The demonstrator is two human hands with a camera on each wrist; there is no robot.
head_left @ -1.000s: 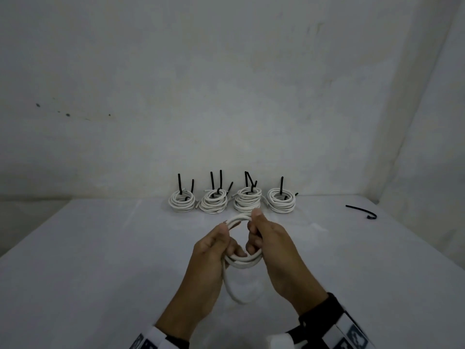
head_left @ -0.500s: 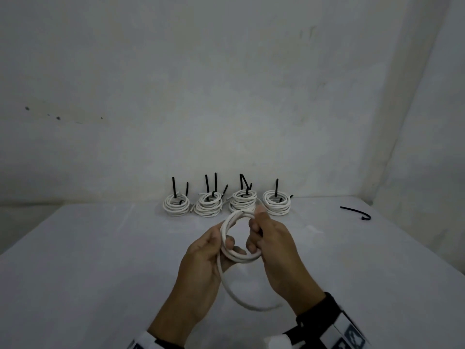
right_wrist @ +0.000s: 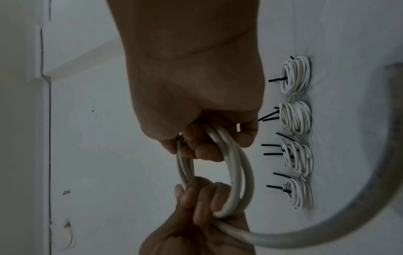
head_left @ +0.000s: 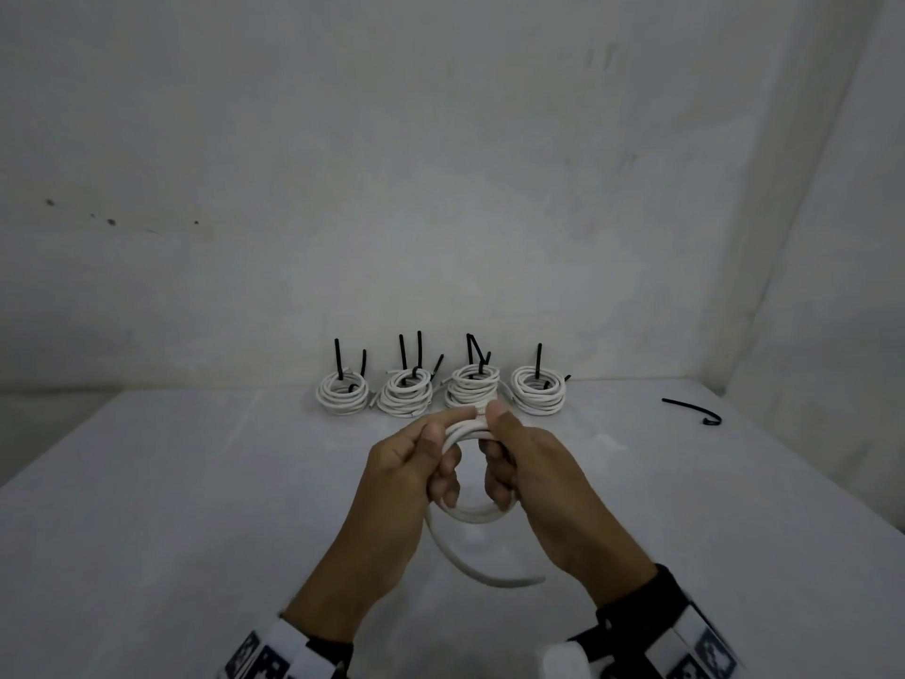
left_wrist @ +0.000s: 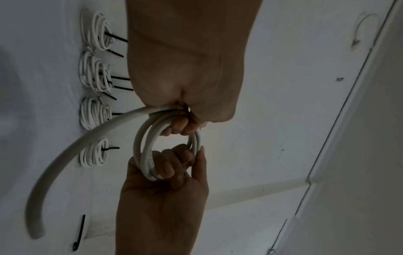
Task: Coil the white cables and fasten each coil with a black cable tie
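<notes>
The light was dim and flat in all three views, grey-white and without glare. In the head view the desk [head_left: 147, 507] and wall [head_left: 440, 164] were evenly lit, with a soft shadow under the held cable [head_left: 470, 519] and faint ones behind the four tied coils [head_left: 536, 396]. Straight lines bowed toward the edges. Both wrist views were darker; the left hand [left_wrist: 185, 72] and right hand [right_wrist: 196, 89] showed as murky brown masses with little detail. The cable's free end [left_wrist: 54, 163] [right_wrist: 359, 207] was smeared by blur and grainy near the frame edge, while the coils stayed fairly sharp.
</notes>
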